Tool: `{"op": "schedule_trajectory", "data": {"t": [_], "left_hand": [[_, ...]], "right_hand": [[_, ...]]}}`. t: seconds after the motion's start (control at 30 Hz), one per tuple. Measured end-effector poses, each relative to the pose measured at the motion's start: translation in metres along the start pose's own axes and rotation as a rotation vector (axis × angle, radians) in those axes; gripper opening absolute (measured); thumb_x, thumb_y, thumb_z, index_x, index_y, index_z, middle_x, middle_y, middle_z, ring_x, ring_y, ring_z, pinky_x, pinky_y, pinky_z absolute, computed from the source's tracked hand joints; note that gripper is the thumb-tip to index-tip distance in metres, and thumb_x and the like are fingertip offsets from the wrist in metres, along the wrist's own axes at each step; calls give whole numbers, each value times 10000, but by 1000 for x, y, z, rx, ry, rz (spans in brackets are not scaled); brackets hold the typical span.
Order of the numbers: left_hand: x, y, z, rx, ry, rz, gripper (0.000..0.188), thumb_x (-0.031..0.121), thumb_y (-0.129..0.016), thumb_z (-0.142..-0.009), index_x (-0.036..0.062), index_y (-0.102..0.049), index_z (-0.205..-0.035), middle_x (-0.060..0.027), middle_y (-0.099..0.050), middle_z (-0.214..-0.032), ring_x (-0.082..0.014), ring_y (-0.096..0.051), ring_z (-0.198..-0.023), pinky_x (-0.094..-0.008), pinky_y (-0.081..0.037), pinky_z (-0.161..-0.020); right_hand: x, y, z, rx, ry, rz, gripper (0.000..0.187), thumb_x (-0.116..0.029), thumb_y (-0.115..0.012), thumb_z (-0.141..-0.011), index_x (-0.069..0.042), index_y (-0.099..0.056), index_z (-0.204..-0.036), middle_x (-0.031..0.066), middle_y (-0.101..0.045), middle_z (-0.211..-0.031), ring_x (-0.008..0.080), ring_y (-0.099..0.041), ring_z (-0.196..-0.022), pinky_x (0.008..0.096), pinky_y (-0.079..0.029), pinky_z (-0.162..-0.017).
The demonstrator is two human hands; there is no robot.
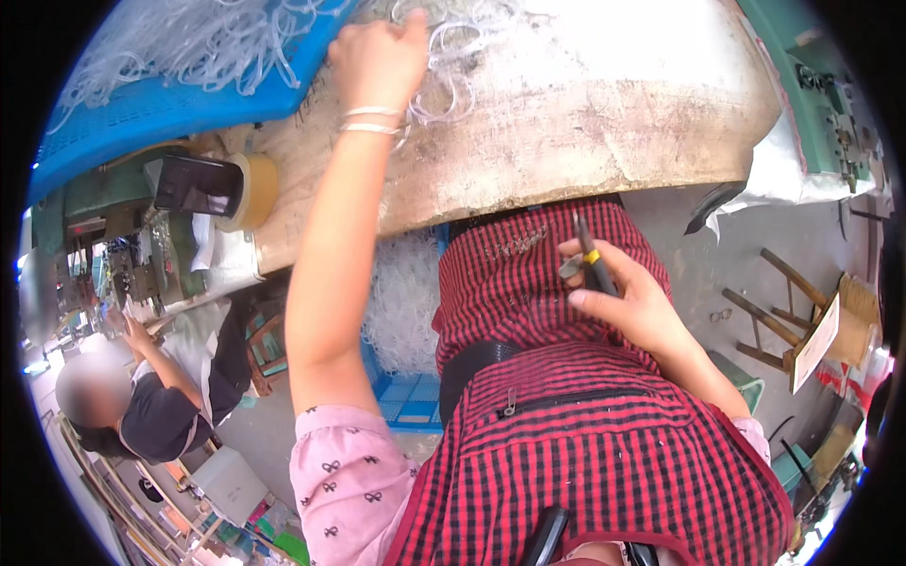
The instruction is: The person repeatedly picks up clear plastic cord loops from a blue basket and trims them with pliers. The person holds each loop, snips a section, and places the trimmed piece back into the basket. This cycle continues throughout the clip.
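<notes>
Head view, near to far. Nearest: red-and-black checked cloth apron [585, 443] over the lap, pink sleeve below the left elbow. Right hand [628, 297] resting on the apron, fingers curled about a slim dark hand tool with a yellow band [591, 259], tip pointing up toward the bench; a small grey piece pinched at the thumb, too small to identify. Under the bench edge, between the knees and the left arm, a blue slotted plastic crate [408, 401] part-filled with pale translucent loops. Further out, worn, stained pale worktop [604, 113]. Left hand [377, 57] stretched far forward, thin bangles at the wrist, fingers closed down into a loose tangle of clear plastic rings [451, 71] lying on the worktop just beside a blue plastic tray [179, 99] heaped with the same clear strands. Judgement: reach looks long, so best done by pinching a single ring free of the tangle and lifting slowly to avoid dragging neighbours off the edge; keep the tool steady and pointed away from the wrist. Left side: roll of tan tape [260, 189] with a dark phone leaning on it; another person seated at a machine beyond.
</notes>
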State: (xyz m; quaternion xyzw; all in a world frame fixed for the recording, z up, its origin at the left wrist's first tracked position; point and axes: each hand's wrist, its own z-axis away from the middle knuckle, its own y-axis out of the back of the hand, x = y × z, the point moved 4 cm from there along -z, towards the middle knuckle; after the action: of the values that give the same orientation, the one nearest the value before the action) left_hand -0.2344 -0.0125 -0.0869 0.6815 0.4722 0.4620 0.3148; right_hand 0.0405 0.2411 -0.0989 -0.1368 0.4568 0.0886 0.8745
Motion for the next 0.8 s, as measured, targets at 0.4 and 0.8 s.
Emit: {"op": "schedule_trajectory", "data": {"t": [0.4, 0.8], "left_hand": [[25, 98, 100, -209, 241, 2036, 257, 229, -562, -1045, 27, -605, -1197, -52, -659, -833, -145, -613, -689, -283, -515, -679], [73, 103, 159, -419, 430, 2025, 444, 359, -489, -1048, -23, -563, -1261, -101, -664, -923, -188, -617, -810, -323, -502, -775]], "right_hand": [[-29, -5, -22, 110, 468, 552, 524, -60, -797, -783, -106, -688, -1294, 72, -654, -1010, 207, -649, -885, 328, -515, -819], [-112, -27, -7, 162, 1247, 1400, 659, -181, -804, -559, -334, -740, -1197, 16, -606, -1043, 229, -545, -776, 319, -456, -605]]}}
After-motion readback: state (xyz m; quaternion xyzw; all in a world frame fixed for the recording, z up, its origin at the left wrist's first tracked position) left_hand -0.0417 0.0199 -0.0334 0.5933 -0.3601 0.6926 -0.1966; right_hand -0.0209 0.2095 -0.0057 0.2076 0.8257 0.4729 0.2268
